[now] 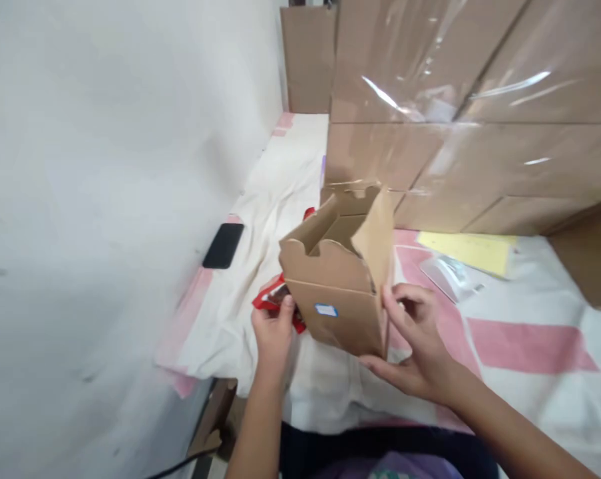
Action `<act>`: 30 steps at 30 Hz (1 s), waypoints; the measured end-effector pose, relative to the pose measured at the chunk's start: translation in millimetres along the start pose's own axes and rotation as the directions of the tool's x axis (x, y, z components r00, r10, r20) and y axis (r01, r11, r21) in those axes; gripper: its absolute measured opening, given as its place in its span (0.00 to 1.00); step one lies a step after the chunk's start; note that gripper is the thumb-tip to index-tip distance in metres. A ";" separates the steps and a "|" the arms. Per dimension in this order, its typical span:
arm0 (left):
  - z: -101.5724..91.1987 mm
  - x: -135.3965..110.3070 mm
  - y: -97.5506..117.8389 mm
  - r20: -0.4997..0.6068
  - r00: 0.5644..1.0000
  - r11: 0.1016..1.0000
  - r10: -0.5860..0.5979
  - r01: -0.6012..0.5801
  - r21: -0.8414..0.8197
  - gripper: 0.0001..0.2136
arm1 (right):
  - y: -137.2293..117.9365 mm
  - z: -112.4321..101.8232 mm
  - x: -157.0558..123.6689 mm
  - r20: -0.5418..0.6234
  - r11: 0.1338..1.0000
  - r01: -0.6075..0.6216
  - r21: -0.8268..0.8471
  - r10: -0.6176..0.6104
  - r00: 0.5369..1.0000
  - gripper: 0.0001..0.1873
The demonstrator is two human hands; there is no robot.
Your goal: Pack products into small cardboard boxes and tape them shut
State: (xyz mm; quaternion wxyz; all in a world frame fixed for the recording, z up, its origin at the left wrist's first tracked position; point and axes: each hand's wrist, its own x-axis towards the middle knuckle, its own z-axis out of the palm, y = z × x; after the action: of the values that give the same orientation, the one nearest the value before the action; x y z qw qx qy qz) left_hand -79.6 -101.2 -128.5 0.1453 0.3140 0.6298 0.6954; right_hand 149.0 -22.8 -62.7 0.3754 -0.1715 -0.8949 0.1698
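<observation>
A small brown cardboard box (337, 289) with its top flaps open and a small blue-and-white sticker on its front stands tilted on the cloth-covered table (530, 372). My right hand (412, 342) grips the box at its right lower corner, fingers curled round the edge. My left hand (274, 327) is at the box's left side, fingers closed on a red packet (270, 299) that lies partly hidden behind the box.
A tall stack of large brown cartons wrapped in clear film (460, 106) fills the back right. A black phone (223, 245) lies by the white wall (105, 199). A yellow sheet (472, 251) and a clear plastic bag (447, 276) lie to the right.
</observation>
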 end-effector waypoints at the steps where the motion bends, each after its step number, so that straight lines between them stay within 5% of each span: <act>1: 18.1 -11.0 0.4 0.072 0.997 1.000 -0.010 0.012 -0.027 0.24 | 0.2 -8.7 -18.1 -0.068 0.994 -0.030 -0.101 0.023 0.997 0.52; 4: 68.4 -27.5 -1.3 0.302 0.953 0.995 -0.019 0.047 -0.086 0.23 | 9.9 -17.0 -64.3 -0.229 0.947 -0.137 -0.290 0.070 0.971 0.54; 7: 92.0 -41.8 -4.2 0.419 0.907 0.997 -0.038 0.060 -0.040 0.22 | 22.0 -9.5 -98.3 -0.252 0.922 -0.209 -0.325 0.129 0.959 0.57; 10: 84.7 -68.3 -5.7 0.161 0.979 0.983 0.128 -0.146 0.107 0.22 | 27.8 -8.1 -116.5 -0.239 0.926 -0.241 -0.292 0.173 0.955 0.62; 12: 73.8 -88.7 -5.6 -0.009 0.930 0.911 0.368 -0.358 0.203 0.19 | 30.8 -17.4 -118.6 -0.258 0.935 -0.213 -0.285 0.139 0.956 0.65; 14: 66.8 -105.4 -4.7 0.029 0.862 0.835 0.506 -0.498 0.234 0.16 | 36.2 -31.8 -113.6 -0.240 0.945 -0.147 -0.291 0.076 0.968 0.67; 18: 71.1 -120.1 -1.8 0.212 0.838 0.810 0.503 -0.543 0.223 0.20 | 49.5 -53.7 -93.9 -0.160 0.968 -0.011 -0.252 -0.031 0.987 0.62; 30: 87.9 -129.7 -8.6 0.126 0.845 0.827 0.519 -0.534 0.174 0.16 | 56.9 -47.1 -63.5 -0.302 0.978 0.122 -0.167 -0.169 0.938 0.35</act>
State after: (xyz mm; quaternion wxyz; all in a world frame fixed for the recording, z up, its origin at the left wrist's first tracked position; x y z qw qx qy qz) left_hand 71.8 -108.3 -168.9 -0.0619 0.5140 0.5804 0.6286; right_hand 235.5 8.1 -95.2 0.5113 -0.1566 -0.8438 0.0463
